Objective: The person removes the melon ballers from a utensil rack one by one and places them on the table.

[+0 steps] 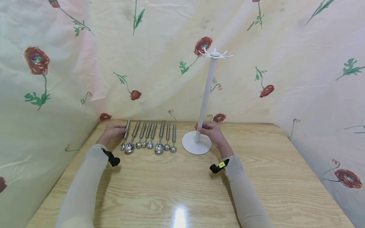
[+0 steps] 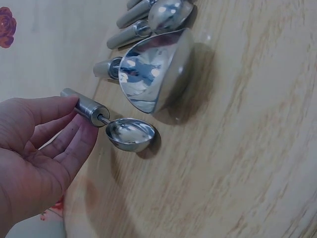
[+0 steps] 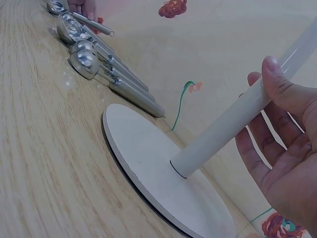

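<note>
My left hand (image 1: 111,131) pinches the handle of the small metal scoop (image 1: 125,133) at the left end of a row. In the left wrist view, the thumb hides partly behind the handle and the scoop's oval bowl (image 2: 131,134) faces up, close over the table. Beside it lies a larger metal scoop (image 2: 156,74). My right hand (image 1: 213,134) holds the pole of a white stand (image 1: 204,95) low down, thumb on one side and fingers behind. The stand's round base (image 3: 143,158) rests on the table, and its top carries several curved hooks (image 1: 215,54).
Several more metal scoops (image 1: 159,139) lie side by side, handles toward the back, between my hands. The wooden table (image 1: 159,186) ends at a flowered cloth (image 1: 154,69) hanging behind and at both sides.
</note>
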Available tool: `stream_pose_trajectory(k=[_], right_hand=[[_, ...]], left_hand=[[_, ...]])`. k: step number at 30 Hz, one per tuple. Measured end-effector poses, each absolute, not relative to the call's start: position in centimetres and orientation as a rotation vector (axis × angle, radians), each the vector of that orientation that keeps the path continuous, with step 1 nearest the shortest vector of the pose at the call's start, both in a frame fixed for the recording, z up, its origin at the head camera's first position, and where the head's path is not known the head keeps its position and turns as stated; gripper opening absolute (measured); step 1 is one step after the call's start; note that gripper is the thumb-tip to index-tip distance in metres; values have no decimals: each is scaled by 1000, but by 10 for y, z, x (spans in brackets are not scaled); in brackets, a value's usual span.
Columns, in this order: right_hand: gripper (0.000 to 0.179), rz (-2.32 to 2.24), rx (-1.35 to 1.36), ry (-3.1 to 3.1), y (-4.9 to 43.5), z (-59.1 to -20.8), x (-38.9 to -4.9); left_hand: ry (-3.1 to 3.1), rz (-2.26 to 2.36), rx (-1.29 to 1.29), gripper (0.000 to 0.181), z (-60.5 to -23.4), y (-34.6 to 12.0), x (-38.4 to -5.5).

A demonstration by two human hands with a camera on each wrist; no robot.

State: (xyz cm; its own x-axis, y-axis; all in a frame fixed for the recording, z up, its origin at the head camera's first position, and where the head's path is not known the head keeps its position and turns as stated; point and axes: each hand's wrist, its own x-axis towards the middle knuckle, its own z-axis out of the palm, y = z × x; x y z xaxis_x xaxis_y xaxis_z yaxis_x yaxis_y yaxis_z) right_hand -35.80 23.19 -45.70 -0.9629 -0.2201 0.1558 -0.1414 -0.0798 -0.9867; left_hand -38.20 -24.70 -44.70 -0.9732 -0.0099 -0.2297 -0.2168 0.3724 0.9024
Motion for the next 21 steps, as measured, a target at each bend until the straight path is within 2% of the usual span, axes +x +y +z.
stream_pose_trajectory(k=[9,16,21], right_hand=[[25,-2234,-403,2100,231,-458,-358],[34,-2220,-415,2103,231,-458,-358],[29,-2219,-405,2108,232,-457,-358]], left_hand=[[2453,1633,-200,48,-455,-246,-383],[2476,1629,-252,48,-456,-242,-382],[2494,1637,-239,47,-457,-240,-380]])
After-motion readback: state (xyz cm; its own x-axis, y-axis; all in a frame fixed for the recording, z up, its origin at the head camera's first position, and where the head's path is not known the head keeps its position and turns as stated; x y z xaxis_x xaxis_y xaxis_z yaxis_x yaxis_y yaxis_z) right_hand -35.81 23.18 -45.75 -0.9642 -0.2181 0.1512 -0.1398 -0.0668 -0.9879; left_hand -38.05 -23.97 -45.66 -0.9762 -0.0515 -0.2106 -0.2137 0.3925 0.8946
